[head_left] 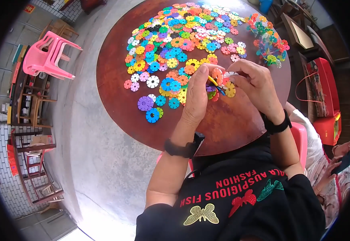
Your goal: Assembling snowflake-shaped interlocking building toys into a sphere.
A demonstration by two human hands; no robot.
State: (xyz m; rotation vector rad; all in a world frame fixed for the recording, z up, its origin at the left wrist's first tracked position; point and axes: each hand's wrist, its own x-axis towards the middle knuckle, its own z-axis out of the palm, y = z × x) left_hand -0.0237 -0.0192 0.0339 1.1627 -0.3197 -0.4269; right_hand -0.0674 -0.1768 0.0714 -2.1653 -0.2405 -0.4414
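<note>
A round brown table [231, 120] fills the upper view, with grey floor [90, 152] to its left, where stacked pink chairs [48, 56] and wooden frames [34, 160] stand. Across the table's far half lies a broad heap of discs [175, 40] — flat, notched, flower-shaped plastic pieces in yellow, blue, orange, pink, green and white — thinning toward the near edge, where a purple disc [145, 103] and a blue disc [152, 115] lie apart. At the far right sits a built cluster [269, 40] of interlocked discs. No bowl, tray or box shows on the table; the pieces lie loose on the wood.

Near the table's middle, both hands meet over a small assembly [219, 86] of joined discs, held just above the wood. The left hand [197, 98] is curled, thumb and fingers pinched on the assembly's left side. The right hand [257, 86] is likewise closed, fingertips gripping its right side, where a white piece shows. Each wrist bears a black band.

Judgement — joining goes best when the two notches are lined up squarely and pressed straight together, the left hand steadying the assembly so that earlier joints do not twist loose.

At the right edge, another person's hand holds a phone [345, 160].
</note>
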